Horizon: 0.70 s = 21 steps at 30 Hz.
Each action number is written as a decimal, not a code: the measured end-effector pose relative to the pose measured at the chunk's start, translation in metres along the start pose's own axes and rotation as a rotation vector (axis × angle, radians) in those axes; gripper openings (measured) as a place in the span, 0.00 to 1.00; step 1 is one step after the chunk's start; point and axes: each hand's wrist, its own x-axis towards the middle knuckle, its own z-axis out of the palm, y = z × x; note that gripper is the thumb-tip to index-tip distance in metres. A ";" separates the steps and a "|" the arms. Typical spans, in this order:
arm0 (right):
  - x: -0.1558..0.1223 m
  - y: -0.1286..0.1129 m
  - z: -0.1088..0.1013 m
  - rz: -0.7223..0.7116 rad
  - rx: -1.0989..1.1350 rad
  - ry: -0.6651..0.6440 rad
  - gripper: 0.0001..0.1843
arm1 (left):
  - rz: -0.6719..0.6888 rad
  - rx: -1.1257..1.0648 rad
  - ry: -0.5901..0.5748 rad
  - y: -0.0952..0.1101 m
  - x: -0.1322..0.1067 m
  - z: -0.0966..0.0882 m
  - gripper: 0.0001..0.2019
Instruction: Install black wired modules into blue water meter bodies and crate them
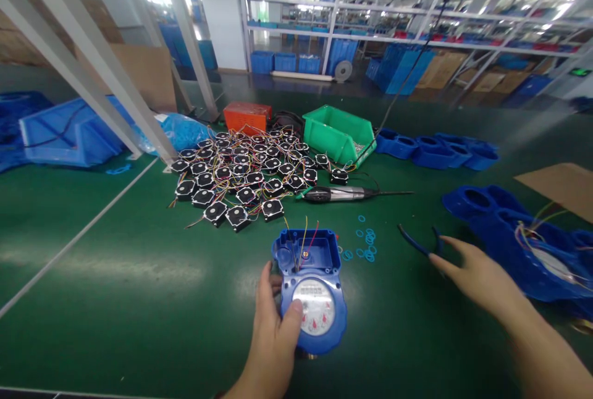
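Observation:
My left hand [273,325] is closed around the left side of a blue water meter [334,338], its thumb over the clear round dial. Yellow and red wires stand up from the open rectangular compartment at the meter's far end. Off to the right, my right hand [477,275] pinches a thin dark piece with two prongs [414,241], whose exact kind I cannot make out. Between the hands lie several small light-blue rings [369,238]. An electric screwdriver [345,194] rests on the green table beyond the meter.
Many black-and-white wired modules [238,217] are heaped at the centre back, near a green bin [340,152] and an orange box [248,116]. More blue meter bodies [500,232] sit at right, beside cardboard [560,186]. White posts [99,59] rise at left.

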 end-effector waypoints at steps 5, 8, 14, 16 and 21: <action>0.037 -0.021 0.037 0.117 -0.140 -0.130 0.47 | 0.261 0.294 0.005 0.016 0.014 -0.015 0.32; 0.049 -0.027 0.042 0.143 -0.107 -0.080 0.49 | 0.441 0.483 -0.057 0.043 0.039 -0.024 0.29; 0.053 -0.046 0.028 0.226 -0.073 -0.015 0.44 | 0.591 0.689 -0.268 0.077 0.080 -0.011 0.24; 0.052 -0.050 0.024 0.231 -0.068 -0.021 0.40 | 0.566 0.698 -0.293 0.079 0.084 -0.007 0.20; 0.044 -0.046 0.011 0.174 0.036 -0.075 0.34 | 0.443 0.468 -0.277 0.076 0.087 -0.012 0.08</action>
